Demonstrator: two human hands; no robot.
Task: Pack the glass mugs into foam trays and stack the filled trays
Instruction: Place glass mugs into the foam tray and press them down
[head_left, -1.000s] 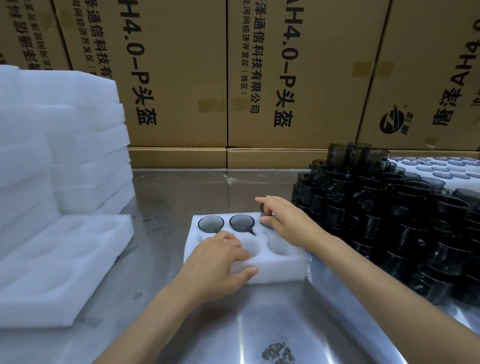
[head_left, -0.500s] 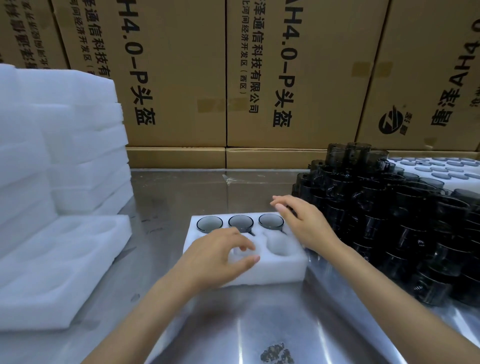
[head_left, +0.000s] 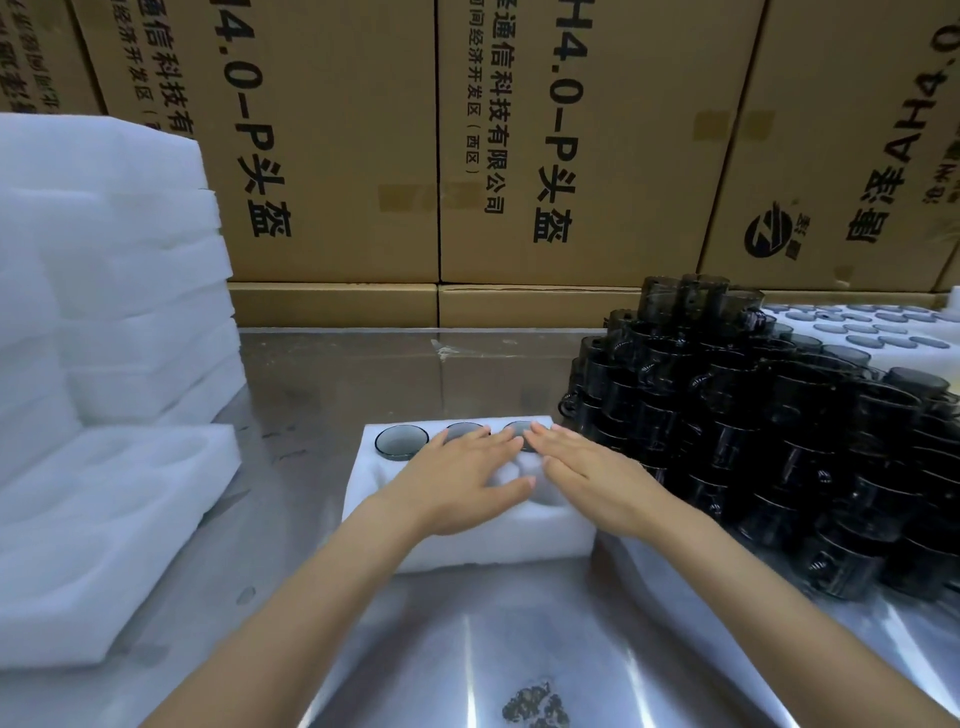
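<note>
foam tray (head_left: 457, 545): white, flat on the steel surface (head_left: 519, 649), centre of view; far row of pockets filled, near row partly hidden under the hands.
glass mugs in tray: three smoky grey ones seated in the far row; leftmost mug (head_left: 401, 440) fully in view, middle mug (head_left: 464, 430) and right mug (head_left: 519, 432) partly covered by fingertips.
left hand (head_left: 457, 478): flat, fingers straight and close together, laid over the tray with tips at the middle mug; holding nothing.
right hand (head_left: 597, 475): flat, fingers straight, laid over the right side of the tray with tips at the right mug; holding nothing.
loose mug pile (head_left: 779, 431): dark glass mugs heaped high on the surface, just right of the tray.
filled trays (head_left: 872, 327): white foam with grey mug rims showing, behind the pile at far right.
empty foam trays: one tray (head_left: 104, 535) lying flat at left, near the packing tray; tall stack (head_left: 104, 270) behind it.
cardboard cartons (head_left: 332, 145): brown, black printed lettering, lined along the back edge of the surface.
</note>
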